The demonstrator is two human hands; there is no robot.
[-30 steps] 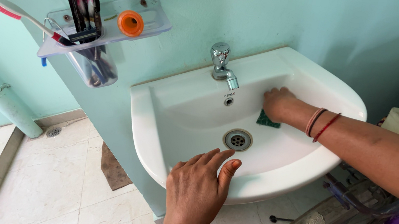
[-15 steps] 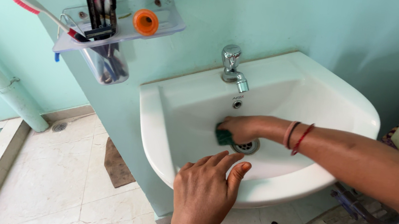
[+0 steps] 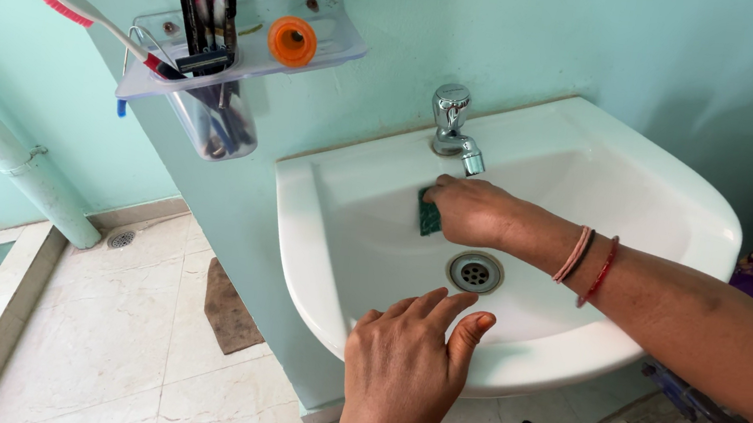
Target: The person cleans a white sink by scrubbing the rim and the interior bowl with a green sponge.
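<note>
Single head-worn view, angled steeply down and forward at the sink (image 3: 688,199), close, within arm's reach; wall behind.

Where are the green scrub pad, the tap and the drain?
green scrub pad (image 3: 428,216), head view, exposed corner beside the right hand's fingers.
tap (image 3: 454,127), head view, chrome body.
drain (image 3: 475,272), head view, centre of grate.

bright, even daylight, soft shadows, sharp focus, slight wide-angle edge distortion
</note>
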